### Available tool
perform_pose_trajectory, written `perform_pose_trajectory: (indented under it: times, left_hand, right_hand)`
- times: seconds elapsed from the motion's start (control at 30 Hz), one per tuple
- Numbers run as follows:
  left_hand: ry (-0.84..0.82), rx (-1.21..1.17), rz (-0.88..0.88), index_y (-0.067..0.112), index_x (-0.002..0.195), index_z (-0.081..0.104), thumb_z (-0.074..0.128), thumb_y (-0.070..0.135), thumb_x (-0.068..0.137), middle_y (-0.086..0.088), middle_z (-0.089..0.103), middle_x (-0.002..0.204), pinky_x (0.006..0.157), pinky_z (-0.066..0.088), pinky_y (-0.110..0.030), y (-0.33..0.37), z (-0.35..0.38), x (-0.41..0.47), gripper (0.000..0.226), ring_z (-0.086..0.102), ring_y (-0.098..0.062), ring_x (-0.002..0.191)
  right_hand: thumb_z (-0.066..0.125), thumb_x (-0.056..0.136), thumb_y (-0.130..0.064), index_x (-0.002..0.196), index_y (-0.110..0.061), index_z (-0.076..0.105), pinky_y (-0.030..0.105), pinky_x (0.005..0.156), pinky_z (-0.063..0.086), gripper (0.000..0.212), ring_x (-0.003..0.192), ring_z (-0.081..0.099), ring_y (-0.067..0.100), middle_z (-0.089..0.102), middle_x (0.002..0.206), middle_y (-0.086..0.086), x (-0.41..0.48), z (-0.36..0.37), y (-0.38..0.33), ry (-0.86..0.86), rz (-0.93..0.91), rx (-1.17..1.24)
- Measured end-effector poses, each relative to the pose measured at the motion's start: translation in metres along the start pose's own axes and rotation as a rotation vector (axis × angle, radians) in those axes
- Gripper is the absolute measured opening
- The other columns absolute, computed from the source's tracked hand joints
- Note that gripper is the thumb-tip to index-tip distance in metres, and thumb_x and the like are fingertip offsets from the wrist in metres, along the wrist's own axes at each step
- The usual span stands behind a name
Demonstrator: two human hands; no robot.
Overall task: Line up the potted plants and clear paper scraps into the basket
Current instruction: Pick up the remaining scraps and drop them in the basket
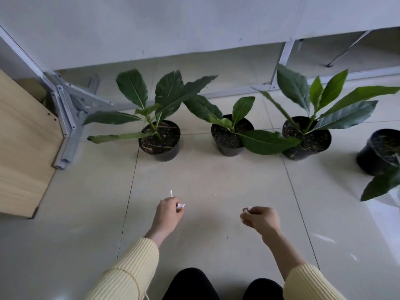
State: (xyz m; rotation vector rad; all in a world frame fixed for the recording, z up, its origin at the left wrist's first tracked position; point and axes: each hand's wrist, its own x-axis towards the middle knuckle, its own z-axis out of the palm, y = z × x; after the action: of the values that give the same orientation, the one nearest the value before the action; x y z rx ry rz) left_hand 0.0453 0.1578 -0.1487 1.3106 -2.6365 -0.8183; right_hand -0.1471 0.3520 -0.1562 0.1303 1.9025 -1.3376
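Three black-potted leafy plants stand in a row on the tiled floor: a left pot, a middle pot and a right pot. At the right edge sits another black pot, nearer to me than the row. My left hand is closed on white paper scraps; one strip pokes up past its fingers. My right hand is closed, with a small white bit pinched at its fingertips. The basket is out of sight.
A wooden board leans at the left beside a grey metal frame leg. White panels and desk legs run along the back. Tiny white specks lie on the floor tiles. My knees are at the bottom.
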Motion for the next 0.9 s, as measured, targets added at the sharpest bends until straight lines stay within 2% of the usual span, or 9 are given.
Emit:
perform_pose_trajectory:
  times: [0.17,0.23,0.33,0.4,0.5,0.6,0.67,0.73,0.9]
  left_hand:
    - [0.046,-0.044,0.052,0.022,0.051,0.022,0.066,0.013,0.080,0.008,0.025,0.045,0.041,0.024,-0.018,0.030,-0.029,-0.022,0.054,0.019,-0.008,0.042]
    - [0.062,-0.059,0.085,0.022,0.050,0.024,0.066,0.013,0.080,0.009,0.026,0.044,0.042,0.030,-0.015,0.047,-0.038,-0.028,0.053,0.021,-0.007,0.041]
    - [0.067,-0.044,0.138,0.020,0.049,0.027,0.065,0.015,0.081,0.007,0.030,0.045,0.042,0.022,-0.016,0.081,-0.051,-0.034,0.050,0.026,-0.008,0.042]
    - [0.068,-0.054,0.186,0.019,0.050,0.033,0.064,0.016,0.081,0.009,0.034,0.045,0.044,0.025,-0.020,0.111,-0.058,-0.036,0.044,0.031,-0.007,0.042]
    - [0.062,-0.092,0.283,0.014,0.056,0.046,0.065,0.016,0.080,0.009,0.042,0.049,0.046,0.028,-0.019,0.165,-0.063,-0.041,0.031,0.040,-0.009,0.047]
    - [0.028,-0.144,0.421,0.009,0.068,0.060,0.067,0.016,0.081,0.001,0.056,0.062,0.051,0.032,-0.015,0.228,-0.062,-0.051,0.017,0.051,-0.013,0.057]
    - [0.006,-0.160,0.519,0.009,0.072,0.063,0.068,0.017,0.081,0.001,0.058,0.066,0.055,0.034,-0.013,0.273,-0.057,-0.063,0.013,0.053,-0.012,0.060]
    - [-0.011,-0.163,0.608,0.009,0.073,0.064,0.068,0.019,0.081,-0.002,0.062,0.069,0.058,0.040,-0.019,0.317,-0.050,-0.079,0.013,0.058,-0.017,0.065]
    - [-0.082,-0.183,0.812,0.006,0.079,0.067,0.069,0.021,0.080,-0.011,0.070,0.077,0.064,0.043,-0.024,0.422,-0.026,-0.125,0.015,0.061,-0.020,0.070]
  right_hand:
    - [0.074,0.071,0.005,0.069,0.002,0.070,0.011,0.048,0.051,0.006,0.052,0.067,0.011,0.069,0.079,0.007,-0.043,-0.041,-0.009,0.057,-0.060,0.050]
    - [0.075,0.073,0.005,0.074,0.008,0.069,0.014,0.052,0.055,0.007,0.060,0.067,0.016,0.069,0.087,0.011,-0.059,-0.061,-0.015,0.085,-0.085,0.093]
    - [0.073,0.075,0.009,0.077,0.011,0.065,0.015,0.054,0.056,0.009,0.071,0.063,0.025,0.065,0.094,0.016,-0.087,-0.096,-0.026,0.140,-0.123,0.199]
    - [0.072,0.076,0.009,0.076,0.008,0.065,0.014,0.053,0.056,0.007,0.070,0.062,0.024,0.064,0.092,0.018,-0.106,-0.124,-0.034,0.176,-0.160,0.239]
    - [0.072,0.078,0.004,0.074,0.003,0.066,0.017,0.058,0.057,0.007,0.071,0.065,0.025,0.066,0.091,0.020,-0.132,-0.172,-0.043,0.236,-0.207,0.274]
    - [0.074,0.077,0.001,0.082,0.004,0.068,0.017,0.058,0.058,0.007,0.067,0.067,0.022,0.068,0.082,0.016,-0.158,-0.220,-0.049,0.331,-0.269,0.330]
    - [0.075,0.077,0.001,0.084,0.007,0.068,0.017,0.058,0.058,0.012,0.057,0.067,0.015,0.067,0.073,0.013,-0.175,-0.251,-0.054,0.402,-0.336,0.337]
    - [0.074,0.077,0.002,0.084,0.008,0.067,0.016,0.056,0.057,0.011,0.049,0.064,0.008,0.064,0.069,0.012,-0.192,-0.279,-0.060,0.455,-0.399,0.356]
    - [0.075,0.077,-0.001,0.074,-0.002,0.069,0.019,0.063,0.058,0.007,0.051,0.065,0.011,0.064,0.065,0.010,-0.238,-0.348,-0.068,0.624,-0.492,0.374]
